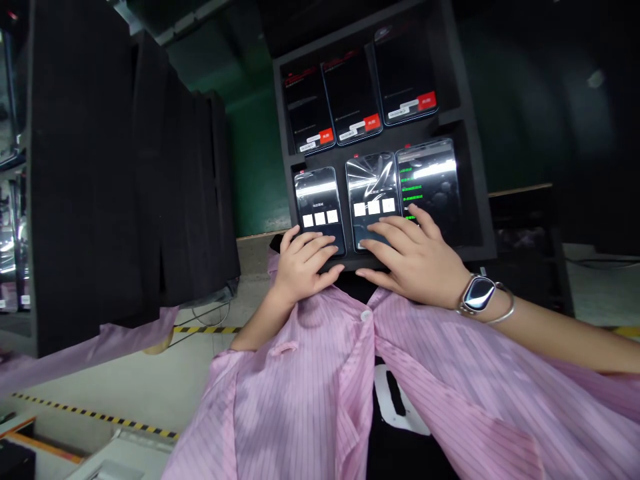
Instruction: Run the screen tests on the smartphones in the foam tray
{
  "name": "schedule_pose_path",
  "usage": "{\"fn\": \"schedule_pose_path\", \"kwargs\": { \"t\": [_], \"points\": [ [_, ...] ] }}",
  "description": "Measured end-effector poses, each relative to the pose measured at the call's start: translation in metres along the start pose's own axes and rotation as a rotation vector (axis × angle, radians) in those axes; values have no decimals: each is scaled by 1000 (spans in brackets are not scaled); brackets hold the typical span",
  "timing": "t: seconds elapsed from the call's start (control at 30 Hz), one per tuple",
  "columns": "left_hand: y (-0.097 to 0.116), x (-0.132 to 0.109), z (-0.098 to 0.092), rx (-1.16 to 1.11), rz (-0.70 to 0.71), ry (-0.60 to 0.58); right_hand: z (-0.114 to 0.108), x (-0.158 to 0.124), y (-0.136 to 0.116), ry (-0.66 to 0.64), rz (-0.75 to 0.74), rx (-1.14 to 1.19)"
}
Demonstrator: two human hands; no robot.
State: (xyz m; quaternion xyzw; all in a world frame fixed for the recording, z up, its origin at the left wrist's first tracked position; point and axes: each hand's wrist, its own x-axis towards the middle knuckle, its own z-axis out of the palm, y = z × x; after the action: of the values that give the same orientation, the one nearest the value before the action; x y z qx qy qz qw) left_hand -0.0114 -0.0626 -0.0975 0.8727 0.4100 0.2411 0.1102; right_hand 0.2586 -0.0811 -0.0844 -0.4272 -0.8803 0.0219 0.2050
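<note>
Two rows of smartphones lie face up in a black foam tray. My left hand rests with fingers spread over the lower end of the near-left smartphone, whose screen shows white squares. Over the lower part of the middle smartphone, also with white squares, my right hand lies open, fingers fanned out. Its index finger reaches onto the near-right smartphone, which shows green lines of text. Neither hand grips anything. Whether the fingertips press the glass, I cannot tell.
In the far row are three dark-screened smartphones with red boxes and white labels. Tall stacked black foam trays stand on the left. A green surface lies under the tray. Yellow-black tape marks the floor.
</note>
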Motion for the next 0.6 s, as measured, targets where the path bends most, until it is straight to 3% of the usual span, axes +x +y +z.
{"fn": "schedule_pose_path", "kwargs": {
  "t": [0.23, 0.6],
  "points": [
    [2, 2, 1, 47, 79, 119, -1, 1, -1, 2, -8, -4],
    [-1, -2, 4, -12, 5, 48, 0, 0, 0, -11, 3, 8]
  ]
}}
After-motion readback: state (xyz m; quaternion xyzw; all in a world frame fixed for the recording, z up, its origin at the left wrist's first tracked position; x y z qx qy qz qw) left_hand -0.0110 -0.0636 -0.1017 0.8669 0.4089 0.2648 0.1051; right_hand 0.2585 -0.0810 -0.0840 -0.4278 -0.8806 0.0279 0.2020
